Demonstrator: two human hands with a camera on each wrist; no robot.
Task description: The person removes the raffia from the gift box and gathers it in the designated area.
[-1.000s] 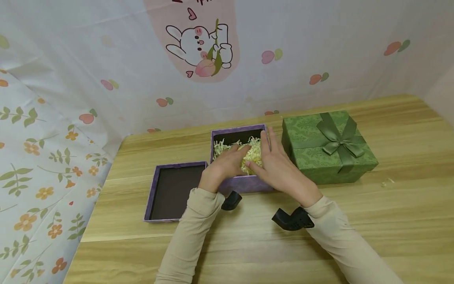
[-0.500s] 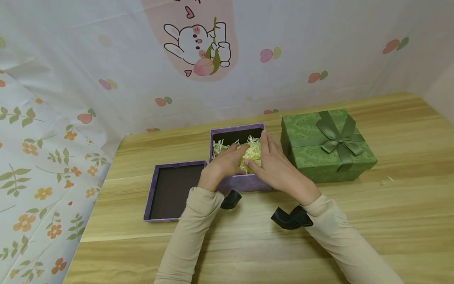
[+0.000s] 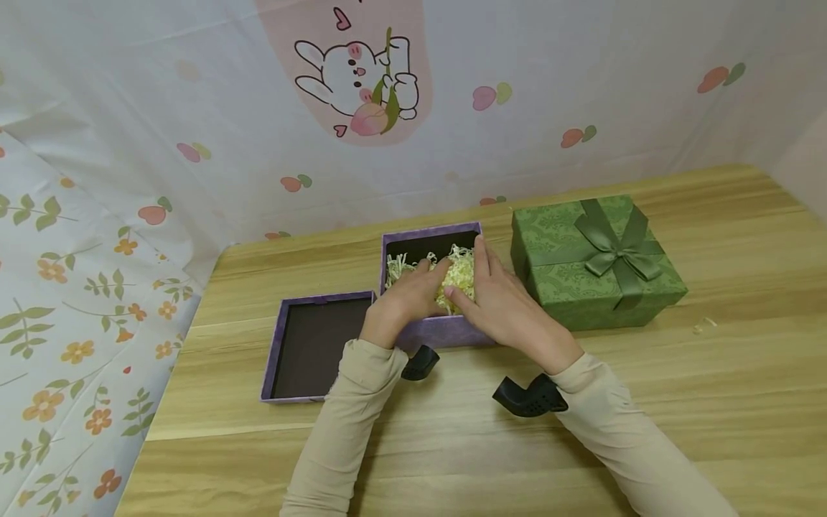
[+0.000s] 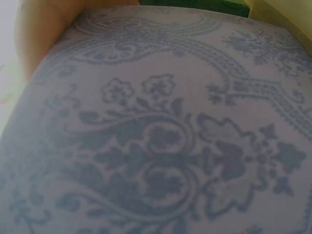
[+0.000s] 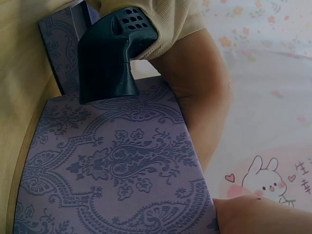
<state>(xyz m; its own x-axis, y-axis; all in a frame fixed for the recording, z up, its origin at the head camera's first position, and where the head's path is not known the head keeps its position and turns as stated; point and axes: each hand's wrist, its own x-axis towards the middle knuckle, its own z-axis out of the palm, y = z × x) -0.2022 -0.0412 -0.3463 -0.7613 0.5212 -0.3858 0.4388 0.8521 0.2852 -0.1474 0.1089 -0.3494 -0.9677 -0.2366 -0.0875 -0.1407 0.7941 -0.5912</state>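
An uncovered purple patterned box (image 3: 447, 332) with a dark inside stands in the middle of the table, and pale yellow shredded paper (image 3: 461, 276) partly fills it. My left hand (image 3: 405, 300) reaches over the front rim, fingers lying on the paper; the fingertips are partly hidden. Along the right side of the box lies my right hand (image 3: 506, 305), its fingers extended and its thumb at the paper. The front wall of the box (image 4: 161, 141) fills the left wrist view. In the right wrist view, that same box wall (image 5: 117, 161) shows under the left wrist.
The purple-rimmed, dark-lined lid (image 3: 281, 350) lies upturned to the left of the box. Close by on the right stands a green gift box (image 3: 584, 301) with a ribbon bow (image 3: 618, 260). A few paper shreds (image 3: 706, 327) lie on the wooden table (image 3: 465, 445). A printed curtain (image 3: 517, 143) hangs behind.
The right hand's fingers have lowered slightly toward the box and lie closer together. The left hand stays almost where it was. The head view has shifted a little.
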